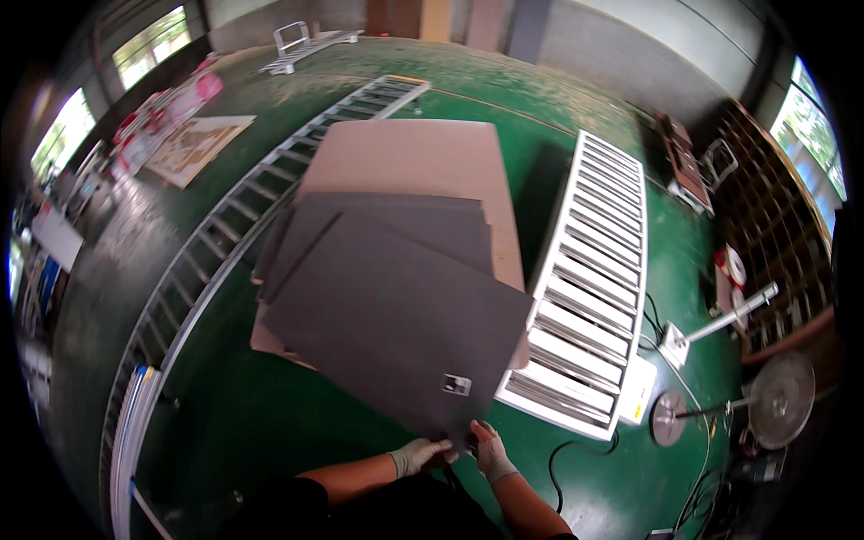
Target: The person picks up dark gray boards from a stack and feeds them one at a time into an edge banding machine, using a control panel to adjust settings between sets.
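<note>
L hand [419,456] and R hand [490,452], both in pale gloves, side by side: R closed on the near corner of the top dark sheet [396,306], L's fingers pinching the edge just left of it, tips partly hidden. Sheet runs fwd from the grip, askew, w/ a small label [456,384] just ahead of R hand. Black cable [555,468] on the floor, right of the grip. Under the top one, more dark sheets [450,216], then a pinkish-beige board [414,148] sticking out beyond. White conveyor [585,288] fwd-right, right beside the pile; long roller track [225,216] curving off fwd-left. Fan [781,400] well to the right. Further out that way, a brown rack [781,180] split into cells; contents too dark/small, can't tell. Far fwd-left: a trolley [306,45].
</note>
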A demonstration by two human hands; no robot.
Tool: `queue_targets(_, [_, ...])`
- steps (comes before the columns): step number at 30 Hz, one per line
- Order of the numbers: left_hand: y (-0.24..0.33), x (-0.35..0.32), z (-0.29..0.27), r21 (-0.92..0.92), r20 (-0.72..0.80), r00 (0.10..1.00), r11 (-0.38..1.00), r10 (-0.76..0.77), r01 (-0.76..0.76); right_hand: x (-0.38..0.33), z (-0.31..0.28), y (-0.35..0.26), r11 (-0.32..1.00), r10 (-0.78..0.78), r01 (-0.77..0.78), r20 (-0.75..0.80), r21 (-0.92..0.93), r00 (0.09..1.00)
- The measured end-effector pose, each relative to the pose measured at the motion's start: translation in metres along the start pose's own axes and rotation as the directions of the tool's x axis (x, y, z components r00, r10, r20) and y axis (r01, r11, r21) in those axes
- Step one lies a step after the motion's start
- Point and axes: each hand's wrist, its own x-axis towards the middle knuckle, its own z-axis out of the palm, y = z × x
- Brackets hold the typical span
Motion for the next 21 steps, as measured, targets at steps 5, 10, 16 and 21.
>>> queue_targets(5, [0.025,-0.043,-0.006,0.821,0.211,0.964,0.505,0.163,-0.265,-0.021,0.034,-0.028,0.970,0.138,-0.099,-0.169,0.221,0.976])
queue_targets(10, [0.125,-0.119,-0.028,0.881,0.052,0.631,0.262,0.774,-0.394,-0.015,-0.039,0.015,0.980,-0.075,0.125,-0.295,0.155,0.952])
queue_targets(16, [0.205,-0.115,-0.190,0.730,-0.492,0.506,0.652,0.709,-0.204,-0.057,-0.130,0.028,0.994,-0.109,0.106,-0.358,-0.030,0.927])
queue_targets(21, [0.203,-0.036,-0.199,0.344,-0.368,0.720,0.805,0.589,-0.483,-0.120,-0.159,0.039,0.959,-0.278,0.180,-0.588,-0.221,0.759])
